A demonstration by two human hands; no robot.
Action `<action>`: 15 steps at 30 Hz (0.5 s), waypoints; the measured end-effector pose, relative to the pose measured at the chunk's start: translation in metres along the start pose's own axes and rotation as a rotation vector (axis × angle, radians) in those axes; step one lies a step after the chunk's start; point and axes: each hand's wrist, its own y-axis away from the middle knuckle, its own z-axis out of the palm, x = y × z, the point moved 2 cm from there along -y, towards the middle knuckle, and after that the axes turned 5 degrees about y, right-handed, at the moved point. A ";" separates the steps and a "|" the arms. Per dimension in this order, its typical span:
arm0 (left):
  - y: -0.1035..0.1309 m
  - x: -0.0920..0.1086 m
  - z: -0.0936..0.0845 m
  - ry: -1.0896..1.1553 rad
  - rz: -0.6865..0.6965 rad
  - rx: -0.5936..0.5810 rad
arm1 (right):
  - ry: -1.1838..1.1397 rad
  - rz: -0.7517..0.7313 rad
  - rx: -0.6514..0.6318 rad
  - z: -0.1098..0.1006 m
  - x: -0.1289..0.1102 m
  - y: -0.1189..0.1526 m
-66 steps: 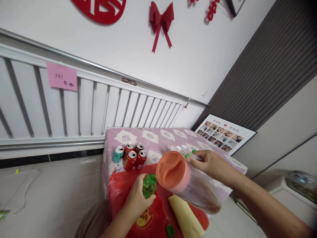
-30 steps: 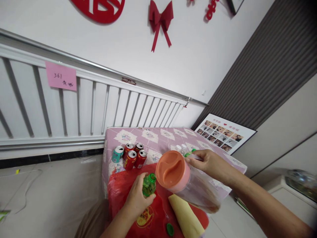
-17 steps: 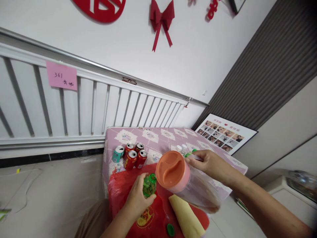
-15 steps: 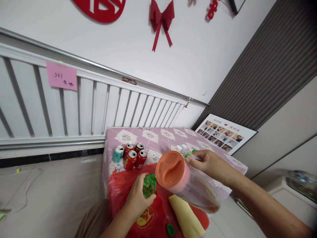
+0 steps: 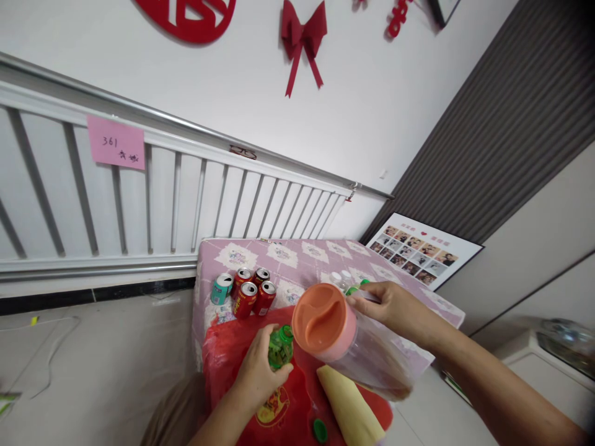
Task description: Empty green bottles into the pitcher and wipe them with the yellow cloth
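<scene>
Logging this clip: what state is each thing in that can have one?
green bottle: uncapped, upright, gripped by left hand
green cap: off, lying on red bag
pitcher: tilted toward bottle, orange lid on, held by right hand
cans: upright, tabs not legible

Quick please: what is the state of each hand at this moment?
Left hand: closed around the green bottle, which stands on the red bag.
Right hand: closed on the handle of the tilted pitcher with the orange lid.

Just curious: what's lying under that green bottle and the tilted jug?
A red plastic sheet covers the table under the green bottle and the jug; a yellow roll lies below the jug. Anything beneath the sheet is hidden.
</scene>
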 end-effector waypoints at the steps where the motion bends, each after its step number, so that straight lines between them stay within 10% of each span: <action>1: 0.000 0.000 0.000 0.000 0.002 0.001 | -0.002 0.001 0.001 0.000 0.000 0.000; 15: 0.000 0.000 0.000 0.000 0.011 0.003 | -0.021 0.006 0.004 -0.001 -0.001 0.000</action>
